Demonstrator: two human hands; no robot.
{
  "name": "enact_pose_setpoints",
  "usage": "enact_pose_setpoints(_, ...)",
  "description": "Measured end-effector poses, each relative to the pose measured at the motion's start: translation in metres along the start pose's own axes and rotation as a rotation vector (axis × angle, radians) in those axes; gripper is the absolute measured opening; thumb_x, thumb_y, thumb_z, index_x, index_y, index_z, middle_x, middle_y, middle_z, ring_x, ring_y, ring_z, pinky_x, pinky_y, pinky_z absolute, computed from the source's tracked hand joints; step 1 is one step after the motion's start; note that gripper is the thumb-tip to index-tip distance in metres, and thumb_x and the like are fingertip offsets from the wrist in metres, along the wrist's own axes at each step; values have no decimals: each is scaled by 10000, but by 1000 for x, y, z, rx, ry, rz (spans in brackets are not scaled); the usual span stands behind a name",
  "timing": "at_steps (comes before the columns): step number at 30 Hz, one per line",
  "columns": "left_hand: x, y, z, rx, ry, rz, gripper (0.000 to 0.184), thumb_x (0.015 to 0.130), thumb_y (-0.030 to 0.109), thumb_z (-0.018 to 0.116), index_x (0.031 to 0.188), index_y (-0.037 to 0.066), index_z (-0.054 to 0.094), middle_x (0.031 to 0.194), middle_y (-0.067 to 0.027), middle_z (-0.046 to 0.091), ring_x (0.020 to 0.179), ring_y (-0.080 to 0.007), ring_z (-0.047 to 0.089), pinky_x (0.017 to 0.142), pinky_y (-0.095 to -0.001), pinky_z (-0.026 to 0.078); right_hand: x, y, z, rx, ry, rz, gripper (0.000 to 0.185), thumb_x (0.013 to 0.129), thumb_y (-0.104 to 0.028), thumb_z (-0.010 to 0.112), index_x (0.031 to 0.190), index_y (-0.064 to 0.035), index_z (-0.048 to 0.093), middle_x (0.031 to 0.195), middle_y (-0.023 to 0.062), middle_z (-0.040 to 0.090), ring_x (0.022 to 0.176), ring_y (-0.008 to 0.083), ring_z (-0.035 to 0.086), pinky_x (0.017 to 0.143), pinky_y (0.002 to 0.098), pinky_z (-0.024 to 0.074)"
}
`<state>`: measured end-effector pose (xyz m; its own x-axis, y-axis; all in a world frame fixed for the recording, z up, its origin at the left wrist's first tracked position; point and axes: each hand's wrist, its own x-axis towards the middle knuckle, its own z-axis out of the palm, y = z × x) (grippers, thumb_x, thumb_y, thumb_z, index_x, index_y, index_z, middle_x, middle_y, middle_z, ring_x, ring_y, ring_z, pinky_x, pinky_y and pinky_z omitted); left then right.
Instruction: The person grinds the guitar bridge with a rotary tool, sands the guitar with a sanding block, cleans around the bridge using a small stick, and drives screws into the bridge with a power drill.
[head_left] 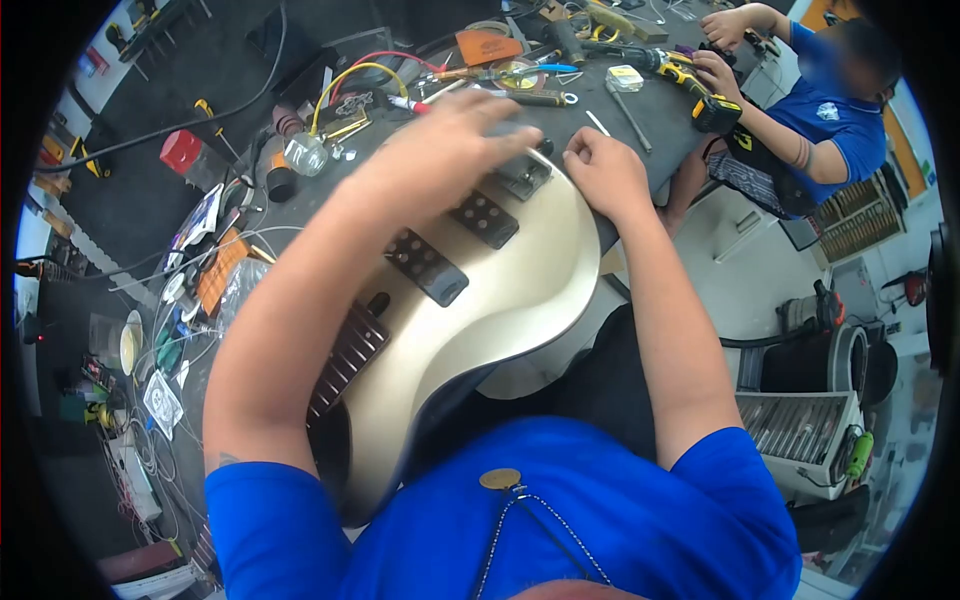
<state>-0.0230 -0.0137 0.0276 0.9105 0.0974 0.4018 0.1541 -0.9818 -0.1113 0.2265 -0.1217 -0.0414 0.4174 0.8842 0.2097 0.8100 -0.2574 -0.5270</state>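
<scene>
A cream-gold electric guitar body (520, 290) lies at a slant over the bench edge and toward my lap. Its two dark pickups (427, 267) show round pole pieces, and part of the fretboard (350, 355) is visible under my left forearm. Above the bridge (525, 178) is my left hand (455, 145), blurred, its fingers spread; whether it touches the guitar I cannot tell. My right hand (608, 172) rests by the rounded end of the body, fingers curled in. Anything within those fingers is hidden.
Tools and cables crowd the dark workbench (640, 90), including a yellow-black cordless drill (705, 95), a glass jar (305, 155) and a red-lidded container (190, 150). Another person (810, 120) sits at the right, hands near the drill. A parts case (800, 430) stands lower right.
</scene>
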Motion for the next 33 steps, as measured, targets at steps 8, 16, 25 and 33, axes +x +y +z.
enact_pose_setpoints(8, 10, 26, -12, -68, -52, 46, 671, 811, -126, 760, 1429, 135, 740, 1539, -213, 625, 1439, -410, 576, 1170, -473, 534, 3, 2, 2, -46, 2, -14, 225, 943, -290, 666, 1034, -114, 771, 976, 147, 795, 995, 377, 757, 906, 496, 588)
enact_pose_setpoints(16, 10, 26, -34, -235, -250, 23, 567, 906, 8, 765, 1462, 72, 681, 1528, -195, 631, 1435, -405, 574, 1198, -479, 496, 3, 0, 1, -57, 7, -20, 234, 956, -284, 635, 1039, -111, 769, 1021, 142, 802, 1027, 376, 757, 916, 495, 590)
enact_pose_setpoints(25, 12, 29, -39, -295, -320, 8, 562, 905, -14, 751, 1459, 69, 694, 1559, -200, 619, 1450, -397, 572, 1206, -468, 489, 3, 3, 3, -61, 4, -24, 234, 966, -280, 628, 1051, -114, 769, 1034, 139, 803, 1030, 377, 755, 922, 504, 588)
enact_pose_setpoints(33, 13, 21, -35, -370, -268, 42, 531, 904, -38, 737, 1427, 49, 707, 1512, -200, 650, 1394, -409, 614, 1185, -478, 505, 4, 6, 3, -59, 14, -29, 228, 970, -272, 624, 1054, -115, 766, 1044, 139, 802, 1039, 380, 753, 924, 506, 587)
